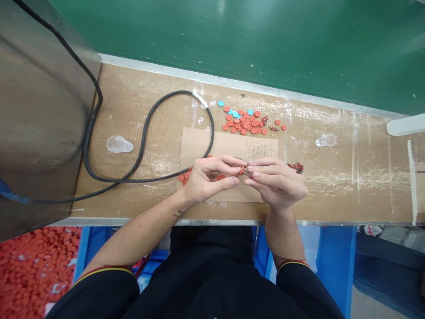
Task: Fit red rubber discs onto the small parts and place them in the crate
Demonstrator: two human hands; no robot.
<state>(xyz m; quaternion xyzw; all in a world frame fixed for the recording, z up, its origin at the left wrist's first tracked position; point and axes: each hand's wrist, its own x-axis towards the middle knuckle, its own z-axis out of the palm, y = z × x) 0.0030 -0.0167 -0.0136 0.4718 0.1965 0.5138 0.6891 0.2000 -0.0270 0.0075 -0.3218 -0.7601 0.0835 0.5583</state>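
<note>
Grips of left hand (209, 178) and right hand (275, 182) pinch nearly shut on an orange disc (241, 170) and small metal part (248, 174), raised above the cardboard sheet (226, 145) for fingertip control.

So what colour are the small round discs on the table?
The discs are mostly orange-red, with a few light blue discs; the head view shows them best.
</note>
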